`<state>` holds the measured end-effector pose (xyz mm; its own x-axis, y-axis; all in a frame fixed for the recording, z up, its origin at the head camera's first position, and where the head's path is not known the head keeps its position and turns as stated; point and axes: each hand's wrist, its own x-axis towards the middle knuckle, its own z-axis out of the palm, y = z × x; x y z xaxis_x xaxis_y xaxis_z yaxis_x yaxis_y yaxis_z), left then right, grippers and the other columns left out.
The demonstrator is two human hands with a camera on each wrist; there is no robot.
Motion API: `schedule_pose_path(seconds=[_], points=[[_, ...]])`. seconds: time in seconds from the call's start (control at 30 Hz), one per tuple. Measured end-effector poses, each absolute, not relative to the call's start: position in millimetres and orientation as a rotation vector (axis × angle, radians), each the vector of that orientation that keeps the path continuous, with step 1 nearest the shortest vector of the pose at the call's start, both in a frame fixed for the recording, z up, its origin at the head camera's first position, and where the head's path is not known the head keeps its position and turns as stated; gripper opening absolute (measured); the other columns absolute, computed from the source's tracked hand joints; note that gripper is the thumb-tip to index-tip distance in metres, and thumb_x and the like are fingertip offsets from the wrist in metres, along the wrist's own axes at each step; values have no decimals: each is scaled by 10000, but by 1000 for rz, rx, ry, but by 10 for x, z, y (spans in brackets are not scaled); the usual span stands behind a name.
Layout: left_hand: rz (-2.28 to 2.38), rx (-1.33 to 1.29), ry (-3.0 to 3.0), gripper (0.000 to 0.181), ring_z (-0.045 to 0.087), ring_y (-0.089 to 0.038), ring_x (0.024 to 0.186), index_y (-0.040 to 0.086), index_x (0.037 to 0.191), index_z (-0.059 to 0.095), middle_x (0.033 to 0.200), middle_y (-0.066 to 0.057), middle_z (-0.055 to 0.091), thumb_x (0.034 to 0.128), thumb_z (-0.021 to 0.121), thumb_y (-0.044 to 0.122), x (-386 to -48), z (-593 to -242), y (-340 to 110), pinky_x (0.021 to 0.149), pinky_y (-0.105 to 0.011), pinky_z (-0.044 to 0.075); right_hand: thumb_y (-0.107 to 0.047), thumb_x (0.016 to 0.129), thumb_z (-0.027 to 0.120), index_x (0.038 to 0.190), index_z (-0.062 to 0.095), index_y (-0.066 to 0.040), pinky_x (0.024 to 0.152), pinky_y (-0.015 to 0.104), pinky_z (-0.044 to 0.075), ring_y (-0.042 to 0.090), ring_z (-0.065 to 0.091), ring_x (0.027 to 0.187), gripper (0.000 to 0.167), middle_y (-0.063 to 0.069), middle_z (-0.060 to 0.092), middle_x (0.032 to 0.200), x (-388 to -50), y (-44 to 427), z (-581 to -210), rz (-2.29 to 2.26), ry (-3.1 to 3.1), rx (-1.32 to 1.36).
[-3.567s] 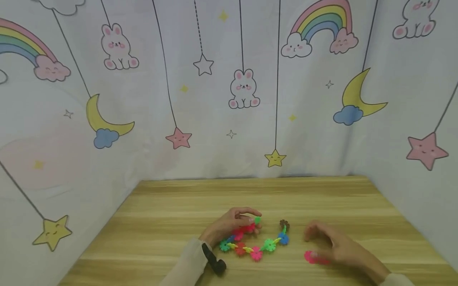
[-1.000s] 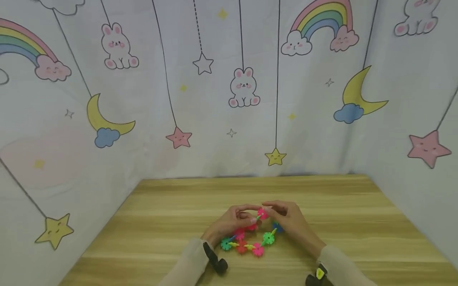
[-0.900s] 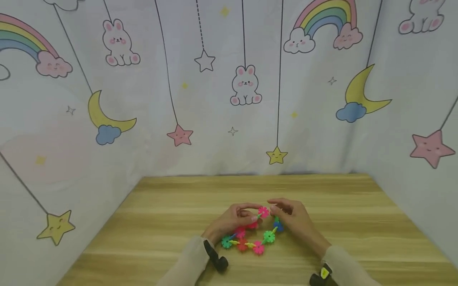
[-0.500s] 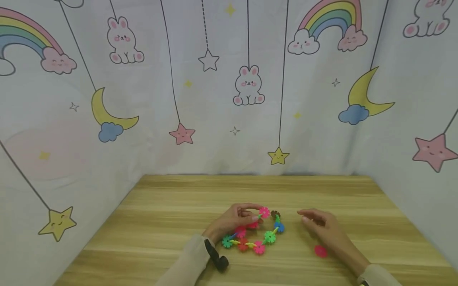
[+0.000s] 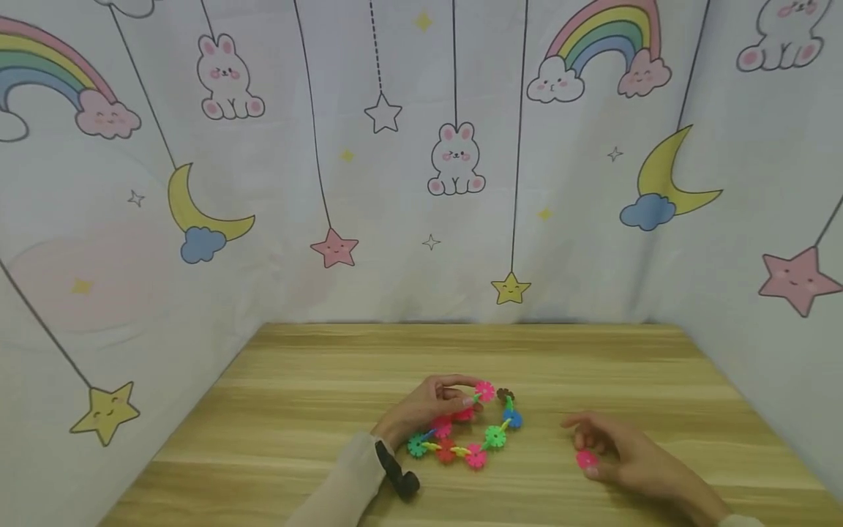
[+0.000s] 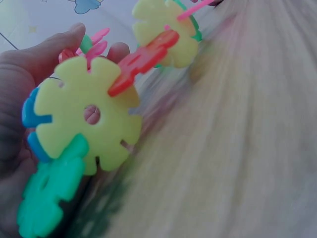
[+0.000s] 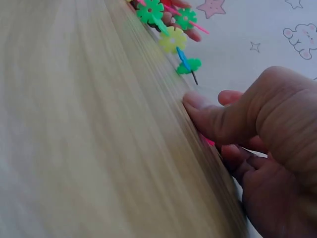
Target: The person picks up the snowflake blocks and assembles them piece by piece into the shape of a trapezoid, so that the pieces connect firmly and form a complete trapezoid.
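A chain of interlocking plastic snowflake discs curves in a nearly complete ring in the head view, its discs including a red disc [image 5: 446, 451], a blue disc [image 5: 512, 419] and, at one end, a brown disc [image 5: 506, 395]. My left hand [image 5: 421, 406] pinches the chain near its other end, where a pink disc [image 5: 484, 391] stands up beside the fingertips. In the left wrist view, a yellow disc [image 6: 64, 109] and a green disc [image 6: 49, 191] hang close to the palm. To the right, my right hand [image 5: 626, 454] holds a loose pink disc [image 5: 585, 459] between thumb and fingers, low at the tabletop.
The wood-grain table [image 5: 316, 359] runs back to a white cloth backdrop [image 5: 395, 293] printed with rabbits, stars and moons. Cloth also rises along both sides. A black wrist strap [image 5: 396, 474] sits on the left sleeve.
A pink disc has been added at the chain's end by the left fingertips. My right hand has left the chain, moved right and taken hold of another pink disc from the table.
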<state>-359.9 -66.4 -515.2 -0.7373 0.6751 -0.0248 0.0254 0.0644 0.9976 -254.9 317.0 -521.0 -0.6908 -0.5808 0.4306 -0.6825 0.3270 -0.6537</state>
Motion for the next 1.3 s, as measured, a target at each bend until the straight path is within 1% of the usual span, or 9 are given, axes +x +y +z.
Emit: schedule_pose_path(seconds=[0.13,0.27,0.4,0.53,0.73,0.87,1.03,1.13,1.3], points=[[1715,702,1852,428,770,-160,1167,176,1479,646,1250,-164,797,1058,704,221,-3596,-5141,-661,993,-280,603,32,834,835,1363,623,1,747,235,556,80,654,861,571,29,663,978,-2562,3116,-5249,1334,-2428,1108],[1713,704,1846,434,768,-146,1164,170,1491,635,1271,-159,793,1064,693,224,-3589,-5128,-664,986,-268,600,0,894,817,1339,643,-15,789,206,581,65,692,896,477,60,701,1009,-2574,3010,-5264,1381,-2424,908],[1723,703,1857,424,744,-71,1025,170,1492,637,1115,-35,827,1072,678,199,-3592,-5130,-686,916,-234,591,-118,936,831,1275,704,-46,869,193,604,51,748,959,370,97,788,1088,-2644,2796,-5242,1468,-2424,602],[1729,711,1867,422,696,-37,923,192,1490,642,996,52,798,1070,683,203,-3593,-5144,-701,871,-217,580,-175,929,852,1170,769,-54,853,203,615,10,769,944,282,87,833,1068,-2779,2541,-5222,1514,-2366,425],[1724,729,1842,419,768,-109,1094,208,1490,642,1231,-133,810,1074,680,237,-3597,-5154,-697,944,-259,601,-113,943,821,1188,767,10,896,177,601,12,773,1020,279,187,812,1157,-2926,2234,-5222,1646,-2264,455],[1718,729,1816,411,771,-129,1127,207,1488,645,1284,-176,785,1078,671,223,-3623,-5154,-672,958,-274,607,-68,979,770,1239,757,-2,949,150,573,-24,733,1115,269,221,777,1254,-2969,2085,-5219,1709,-2238,459],[1731,751,1768,428,772,-132,1127,151,1513,619,1310,-242,755,1086,649,182,-3630,-5154,-657,959,-304,626,-58,985,762,1232,736,32,913,172,598,47,779,1033,265,198,800,1177,-3036,1937,-5211,1733,-2208,425],[1732,761,1767,430,774,-126,1107,149,1515,614,1293,-240,763,1088,645,190,-3618,-5146,-660,953,-301,625,-68,978,773,1209,731,48,880,194,617,88,802,976,261,174,811,1120,-3070,1887,-5204,1752,-2188,389],[1729,780,1777,425,778,-116,1065,128,1506,617,1230,-163,805,1087,642,193,-3610,-5158,-674,933,-286,619,-92,981,776,1205,720,67,854,212,629,86,806,945,279,202,808,1102,-3101,1861,-5212,1787,-2148,382]])
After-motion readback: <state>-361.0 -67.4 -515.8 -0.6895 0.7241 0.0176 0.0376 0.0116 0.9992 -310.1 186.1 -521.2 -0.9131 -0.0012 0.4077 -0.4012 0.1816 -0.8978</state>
